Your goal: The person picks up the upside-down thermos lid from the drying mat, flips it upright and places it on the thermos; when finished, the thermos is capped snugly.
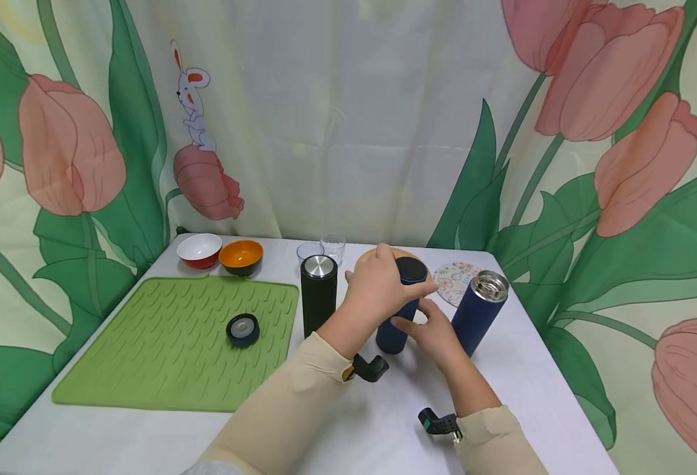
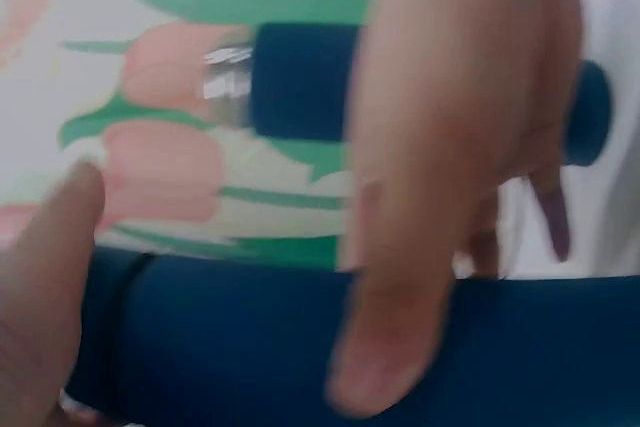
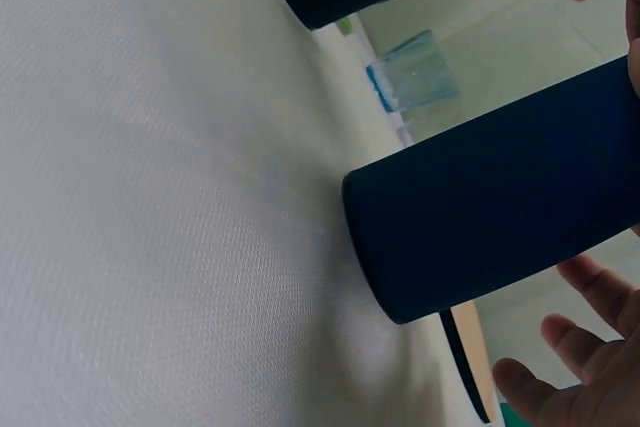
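Capped bottle (image 1: 391, 338) upright on table (image 1: 384, 435), between black bottle (image 1: 319, 300) and uncapped bottle (image 1: 479, 316). Left hand (image 1: 377, 285) at its cap (image 1: 411, 268), thumb straight across; cannot tell whether gripping. Right hand (image 1: 434, 333) at its side, fingers spread loosely. Lid (image 1: 243, 330) on mat (image 1: 164, 343).

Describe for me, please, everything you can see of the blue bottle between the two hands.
The blue bottle is a tall, smooth, dark navy cylinder with a matte look, perhaps coated metal. A thin dark seam marks off its lid, which is on and has a blackish round top. It stands roughly upright on the white table. The left hand is at the lid; the right hand has its thumb across the body. How firmly either holds it cannot be told.
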Action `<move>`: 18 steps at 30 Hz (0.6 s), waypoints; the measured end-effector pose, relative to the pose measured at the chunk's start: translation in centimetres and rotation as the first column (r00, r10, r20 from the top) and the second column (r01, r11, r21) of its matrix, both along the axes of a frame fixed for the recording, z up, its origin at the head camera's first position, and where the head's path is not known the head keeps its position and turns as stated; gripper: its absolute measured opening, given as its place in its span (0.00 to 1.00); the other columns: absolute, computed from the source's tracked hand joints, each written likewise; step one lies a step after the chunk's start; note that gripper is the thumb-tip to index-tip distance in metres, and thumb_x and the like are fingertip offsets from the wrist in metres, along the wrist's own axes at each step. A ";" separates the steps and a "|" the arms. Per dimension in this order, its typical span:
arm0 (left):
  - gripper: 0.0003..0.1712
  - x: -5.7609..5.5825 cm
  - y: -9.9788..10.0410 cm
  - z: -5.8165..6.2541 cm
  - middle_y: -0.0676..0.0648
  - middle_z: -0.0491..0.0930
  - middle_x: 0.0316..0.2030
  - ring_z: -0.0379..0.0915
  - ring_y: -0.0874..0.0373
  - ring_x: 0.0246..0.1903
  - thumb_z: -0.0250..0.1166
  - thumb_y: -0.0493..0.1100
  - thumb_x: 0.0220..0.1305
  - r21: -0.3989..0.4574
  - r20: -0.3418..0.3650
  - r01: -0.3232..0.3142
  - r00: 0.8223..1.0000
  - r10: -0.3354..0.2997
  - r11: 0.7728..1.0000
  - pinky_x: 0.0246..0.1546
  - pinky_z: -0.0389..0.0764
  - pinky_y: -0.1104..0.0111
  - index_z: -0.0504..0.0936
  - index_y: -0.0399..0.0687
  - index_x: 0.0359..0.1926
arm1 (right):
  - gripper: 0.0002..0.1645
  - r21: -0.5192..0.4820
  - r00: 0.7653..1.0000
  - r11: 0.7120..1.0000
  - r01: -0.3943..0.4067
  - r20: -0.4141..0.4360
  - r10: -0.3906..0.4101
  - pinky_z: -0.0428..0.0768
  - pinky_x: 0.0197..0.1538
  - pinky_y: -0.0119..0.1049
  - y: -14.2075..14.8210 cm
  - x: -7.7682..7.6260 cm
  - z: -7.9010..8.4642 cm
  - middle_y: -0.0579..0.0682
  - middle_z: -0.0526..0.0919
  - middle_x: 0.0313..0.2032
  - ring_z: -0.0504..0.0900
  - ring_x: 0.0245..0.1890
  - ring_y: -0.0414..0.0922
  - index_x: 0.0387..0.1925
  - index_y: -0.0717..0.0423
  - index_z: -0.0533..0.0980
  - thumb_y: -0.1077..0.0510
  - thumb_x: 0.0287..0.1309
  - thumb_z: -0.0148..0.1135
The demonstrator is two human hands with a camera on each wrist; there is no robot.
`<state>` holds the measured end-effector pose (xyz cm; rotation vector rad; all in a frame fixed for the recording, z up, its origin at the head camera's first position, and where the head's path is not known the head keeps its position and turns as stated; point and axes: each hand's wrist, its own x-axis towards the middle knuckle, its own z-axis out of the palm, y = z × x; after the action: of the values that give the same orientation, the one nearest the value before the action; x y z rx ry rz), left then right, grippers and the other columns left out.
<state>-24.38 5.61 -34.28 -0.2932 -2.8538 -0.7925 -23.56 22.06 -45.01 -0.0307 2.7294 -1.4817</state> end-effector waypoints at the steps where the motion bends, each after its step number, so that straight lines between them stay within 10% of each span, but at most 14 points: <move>1: 0.60 0.1 0.4 -0.1 0.43 0.84 0.45 0.80 0.48 0.59 0.66 0.86 0.52 -0.014 -0.016 -0.029 0.999 0.029 0.999 0.62 0.76 0.32 0.69 0.43 0.65 | 0.46 -0.004 1.000 1.000 -0.005 -0.011 0.005 0.62 0.78 0.69 0.0 0.0 0.0 0.54 0.65 0.80 0.59 0.82 0.59 0.77 0.42 0.69 0.35 0.62 0.73; 5: 0.50 -0.2 0.3 -0.1 0.47 0.85 0.45 0.80 0.49 0.56 0.69 0.81 0.56 0.003 -0.022 -0.019 1.000 0.019 1.000 0.59 0.78 0.34 0.71 0.50 0.62 | 0.43 -0.006 0.998 1.000 -0.025 -0.052 0.025 0.65 0.77 0.67 0.0 -0.2 -0.1 0.52 0.68 0.77 0.63 0.80 0.57 0.75 0.41 0.71 0.36 0.63 0.74; 8: 0.37 -0.9 -1.1 0.5 0.52 0.83 0.52 0.79 0.54 0.54 0.73 0.71 0.63 0.050 -0.003 0.145 0.989 -0.145 0.988 0.55 0.83 0.48 0.76 0.58 0.63 | 0.44 -0.006 0.998 1.000 -0.026 -0.061 0.026 0.68 0.76 0.65 -0.1 -0.2 0.0 0.53 0.69 0.75 0.65 0.79 0.57 0.74 0.42 0.72 0.35 0.62 0.74; 13: 0.34 -1.7 -2.9 1.5 0.51 0.78 0.67 0.76 0.56 0.63 0.70 0.56 0.73 0.095 0.047 0.404 0.911 -0.410 0.910 0.61 0.80 0.61 0.73 0.56 0.75 | 0.45 0.003 0.999 1.000 -0.013 -0.046 0.013 0.70 0.75 0.64 0.0 -0.1 0.0 0.55 0.69 0.76 0.66 0.78 0.59 0.75 0.45 0.70 0.35 0.63 0.74; 18: 0.53 -0.5 -1.6 0.9 0.46 0.81 0.59 0.78 0.51 0.61 0.69 0.76 0.61 0.107 0.061 0.170 0.982 -0.177 0.980 0.62 0.80 0.44 0.68 0.46 0.73 | 0.46 0.007 1.000 1.000 -0.006 -0.028 0.006 0.70 0.75 0.64 0.0 0.0 -0.3 0.53 0.68 0.76 0.66 0.78 0.58 0.76 0.42 0.70 0.34 0.62 0.74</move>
<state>-24.89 4.06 -33.34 -0.5161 -2.8690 -0.9958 -23.59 22.03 -45.34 -0.0596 2.7536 -1.4822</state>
